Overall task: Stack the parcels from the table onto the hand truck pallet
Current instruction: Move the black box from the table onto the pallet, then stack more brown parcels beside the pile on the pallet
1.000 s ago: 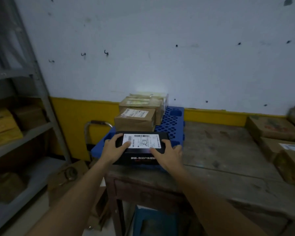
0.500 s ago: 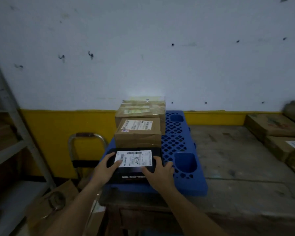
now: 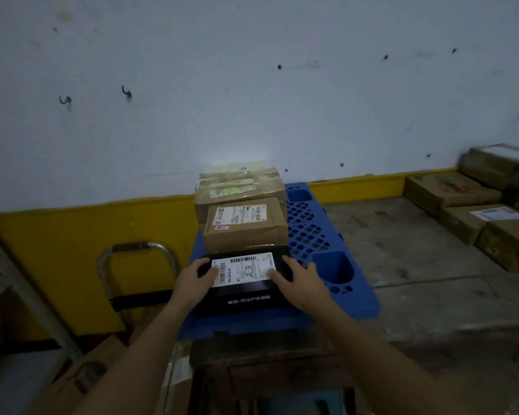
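Lower left: curved metal hand-truck handle (image 3: 135, 250). Lower centre: left hand (image 3: 192, 280) gripping left end of flat black parcel with white barcode label (image 3: 246, 298), flat on near end of blue perforated plastic pallet (image 3: 321, 244); right hand (image 3: 300, 283) gripping right end. Just behind: brown cardboard parcels (image 3: 246, 226) in a row. Right edge: brown boxes (image 3: 450, 193) on worn wooden table (image 3: 417, 265).

Black parcel (image 3: 243, 295) flat on near end of pallet (image 3: 321, 235), white label up. Left grip (image 3: 192, 278) holds its left end, right grip (image 3: 300, 280) holds its right end, fingers over top onto label. Brown parcel (image 3: 246, 232) just behind it; contact unclear. Taller stack (image 3: 240, 187) behind that, by wall. Pallet on left part of table (image 3: 417, 265). More parcels (image 3: 450, 190) at table's far right. Metal handle (image 3: 132, 250) left of pallet.
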